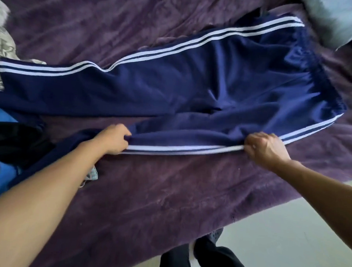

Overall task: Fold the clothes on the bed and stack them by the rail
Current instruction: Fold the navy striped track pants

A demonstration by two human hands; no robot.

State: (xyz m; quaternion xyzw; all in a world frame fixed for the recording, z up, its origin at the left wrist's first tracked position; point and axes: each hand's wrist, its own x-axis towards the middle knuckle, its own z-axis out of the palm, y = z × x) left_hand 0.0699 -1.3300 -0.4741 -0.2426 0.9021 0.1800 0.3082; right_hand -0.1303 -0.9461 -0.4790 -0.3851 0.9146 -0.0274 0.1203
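Note:
Navy track pants [193,89] with white side stripes lie spread across the purple bed cover [148,192], waistband to the right, legs running left. My left hand [114,138] grips the near leg at its striped edge. My right hand [265,147] pinches the same striped edge closer to the waistband. The stripe is pulled taut between both hands. The far leg lies flat behind, its cuff at the left edge of the view.
A grey patterned garment [1,45] lies at the far left. Blue and black clothes [7,142] sit bunched at the left under my forearm. A pale pillow [337,17] is at the top right. The bed's near edge meets the floor [288,229] by my legs.

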